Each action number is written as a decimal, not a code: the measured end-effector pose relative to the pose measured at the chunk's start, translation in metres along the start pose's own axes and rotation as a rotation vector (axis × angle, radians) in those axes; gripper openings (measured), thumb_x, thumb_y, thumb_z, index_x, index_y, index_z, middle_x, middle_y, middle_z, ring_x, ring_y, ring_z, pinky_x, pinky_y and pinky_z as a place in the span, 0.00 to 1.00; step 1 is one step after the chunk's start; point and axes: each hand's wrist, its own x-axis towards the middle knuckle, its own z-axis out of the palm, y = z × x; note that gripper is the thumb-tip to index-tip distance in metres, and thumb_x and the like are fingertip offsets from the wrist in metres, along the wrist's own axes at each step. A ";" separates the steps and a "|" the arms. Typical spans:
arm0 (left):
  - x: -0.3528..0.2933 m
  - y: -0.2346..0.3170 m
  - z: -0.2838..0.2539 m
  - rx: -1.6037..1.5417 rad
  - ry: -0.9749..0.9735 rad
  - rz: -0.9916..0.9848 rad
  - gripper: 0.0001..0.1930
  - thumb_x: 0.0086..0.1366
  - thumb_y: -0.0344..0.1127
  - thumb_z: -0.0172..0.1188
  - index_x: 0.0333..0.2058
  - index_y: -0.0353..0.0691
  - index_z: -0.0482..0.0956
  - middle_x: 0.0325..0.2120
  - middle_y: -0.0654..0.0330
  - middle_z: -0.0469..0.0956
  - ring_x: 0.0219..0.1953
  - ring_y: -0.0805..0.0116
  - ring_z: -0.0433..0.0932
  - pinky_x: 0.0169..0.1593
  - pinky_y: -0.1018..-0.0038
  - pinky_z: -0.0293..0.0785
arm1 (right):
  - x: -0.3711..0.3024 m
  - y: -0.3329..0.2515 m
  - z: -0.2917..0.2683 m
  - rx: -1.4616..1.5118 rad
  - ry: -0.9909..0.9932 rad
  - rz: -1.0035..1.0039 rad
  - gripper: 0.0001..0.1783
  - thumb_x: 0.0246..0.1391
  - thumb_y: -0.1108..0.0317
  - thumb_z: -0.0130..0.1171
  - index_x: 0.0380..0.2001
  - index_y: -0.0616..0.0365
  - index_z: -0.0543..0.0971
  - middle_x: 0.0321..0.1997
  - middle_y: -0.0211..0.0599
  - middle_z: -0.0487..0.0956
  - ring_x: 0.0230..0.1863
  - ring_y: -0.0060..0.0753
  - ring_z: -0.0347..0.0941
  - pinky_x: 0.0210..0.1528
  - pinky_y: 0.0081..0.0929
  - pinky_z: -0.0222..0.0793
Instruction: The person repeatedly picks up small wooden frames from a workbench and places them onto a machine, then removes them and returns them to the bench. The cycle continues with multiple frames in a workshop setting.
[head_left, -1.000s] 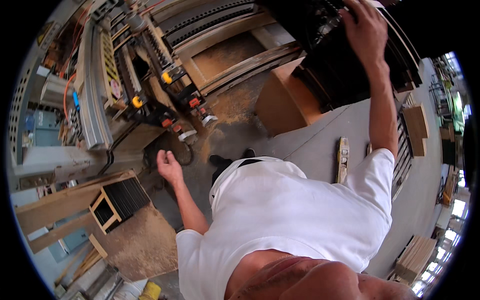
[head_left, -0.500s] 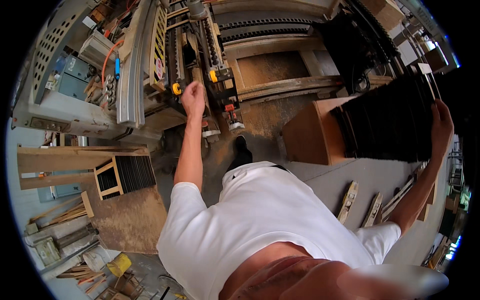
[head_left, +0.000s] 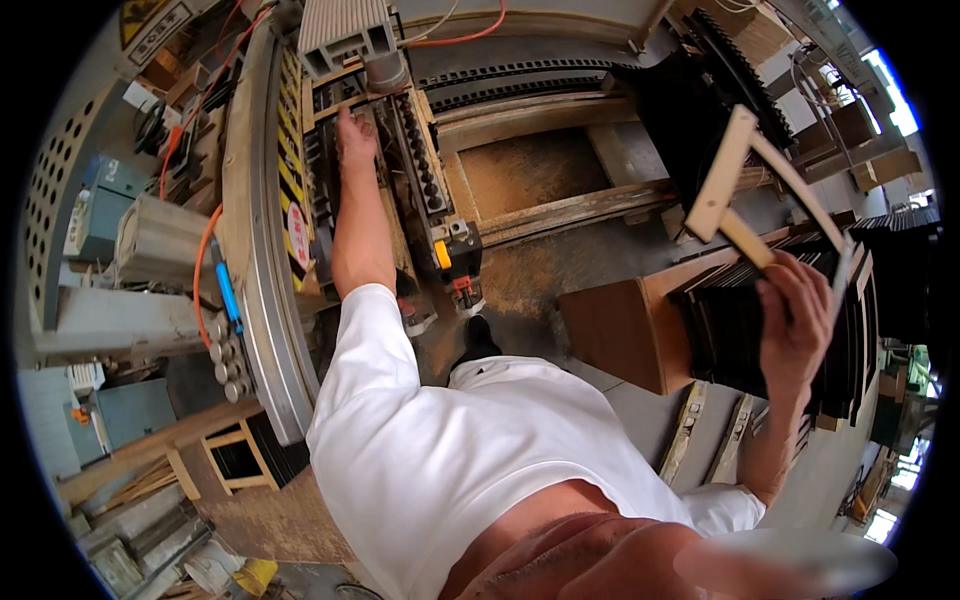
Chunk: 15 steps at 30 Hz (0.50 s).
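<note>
My right hand (head_left: 795,315) is closed on a small open frame (head_left: 722,175) of pale wood strips, holding it tilted above a stack of dark-faced wooden frames (head_left: 730,318). My left hand (head_left: 356,140) reaches far along the narrow bed of a woodworking machine (head_left: 405,150). Its fingers are curled over a pale wood strip (head_left: 343,104) that lies across the bed, beneath a grey block and cylinder. Part of that strip is hidden by the hand. A yellow knob (head_left: 442,254) sits at the near end of the machine.
The stack stands beside a brown wooden box (head_left: 625,335) on my right. Left of the bed runs a metal rail (head_left: 262,240) with an orange hose (head_left: 205,270) and blue-handled tool. More dark frames (head_left: 245,455) rest on a worn board at lower left. Pallet slats (head_left: 682,432) lie on the floor.
My left hand has moved farther along the machine bed, from the yellow knobs to the wood strip. My right hand has lifted a wooden frame from the stack and moved it left.
</note>
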 end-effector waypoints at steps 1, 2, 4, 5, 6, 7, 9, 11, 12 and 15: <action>0.007 -0.005 0.008 -0.049 -0.003 0.011 0.47 0.67 0.57 0.50 0.68 0.39 0.30 0.69 0.48 0.33 0.71 0.51 0.32 0.73 0.56 0.34 | 0.004 -0.001 0.002 0.044 -0.039 0.004 0.12 0.43 0.82 0.64 0.35 0.59 0.80 0.41 0.37 0.81 0.45 0.40 0.76 0.49 0.31 0.70; 0.017 0.000 0.008 -0.132 -0.019 -0.016 0.48 0.66 0.57 0.52 0.68 0.40 0.28 0.69 0.48 0.31 0.71 0.51 0.30 0.72 0.55 0.33 | 0.005 0.002 0.009 0.098 -0.062 0.005 0.12 0.43 0.81 0.64 0.34 0.59 0.80 0.41 0.37 0.81 0.44 0.41 0.75 0.48 0.32 0.70; 0.008 -0.011 0.024 -0.206 -0.032 0.057 0.48 0.66 0.55 0.53 0.68 0.41 0.29 0.70 0.49 0.30 0.72 0.52 0.29 0.71 0.56 0.32 | 0.006 0.006 0.029 0.183 -0.119 0.026 0.11 0.44 0.79 0.65 0.34 0.60 0.80 0.40 0.36 0.81 0.42 0.41 0.74 0.45 0.32 0.70; -0.007 -0.024 0.047 -0.233 -0.035 0.059 0.48 0.66 0.54 0.54 0.68 0.41 0.29 0.70 0.50 0.29 0.72 0.53 0.28 0.71 0.56 0.31 | 0.001 0.003 0.037 0.185 -0.140 0.053 0.11 0.43 0.79 0.65 0.33 0.60 0.80 0.40 0.36 0.81 0.41 0.40 0.74 0.44 0.32 0.69; 0.000 -0.025 0.035 -0.306 -0.036 0.022 0.45 0.67 0.53 0.53 0.69 0.43 0.33 0.70 0.50 0.29 0.72 0.52 0.31 0.71 0.55 0.33 | -0.003 -0.001 0.050 0.236 -0.146 0.048 0.10 0.43 0.78 0.65 0.33 0.60 0.80 0.39 0.36 0.81 0.41 0.40 0.74 0.44 0.32 0.69; 0.004 -0.026 0.022 -0.379 -0.035 -0.009 0.42 0.68 0.52 0.51 0.69 0.45 0.36 0.70 0.51 0.29 0.71 0.52 0.34 0.71 0.53 0.35 | -0.007 -0.006 0.065 0.290 -0.152 0.041 0.10 0.43 0.78 0.65 0.33 0.59 0.80 0.39 0.35 0.81 0.41 0.39 0.74 0.44 0.32 0.69; -0.011 -0.044 -0.011 -0.402 -0.100 -0.026 0.43 0.67 0.48 0.55 0.69 0.43 0.36 0.70 0.52 0.28 0.71 0.50 0.34 0.70 0.53 0.46 | -0.019 -0.030 0.104 0.369 -0.192 0.040 0.10 0.43 0.78 0.65 0.33 0.59 0.81 0.38 0.36 0.81 0.41 0.39 0.74 0.45 0.32 0.70; -0.056 -0.063 -0.031 -0.343 -0.046 -0.047 0.35 0.66 0.44 0.58 0.65 0.41 0.53 0.66 0.52 0.51 0.67 0.52 0.51 0.64 0.55 0.59 | -0.028 -0.057 0.149 0.406 -0.220 -0.017 0.10 0.44 0.78 0.65 0.34 0.59 0.81 0.38 0.37 0.81 0.42 0.40 0.75 0.43 0.31 0.72; -0.079 -0.065 -0.053 -0.319 -0.063 -0.041 0.28 0.66 0.42 0.58 0.60 0.41 0.60 0.59 0.54 0.60 0.61 0.55 0.60 0.61 0.56 0.64 | -0.023 -0.075 0.168 0.423 -0.218 -0.065 0.10 0.44 0.77 0.65 0.34 0.59 0.81 0.38 0.36 0.81 0.42 0.40 0.75 0.42 0.31 0.72; -0.169 -0.083 -0.084 -0.283 -0.153 -0.059 0.13 0.66 0.37 0.57 0.48 0.44 0.74 0.42 0.63 0.76 0.47 0.64 0.74 0.53 0.62 0.71 | -0.002 -0.101 0.219 0.516 -0.248 -0.171 0.10 0.45 0.75 0.66 0.34 0.58 0.81 0.38 0.34 0.81 0.40 0.39 0.75 0.41 0.33 0.72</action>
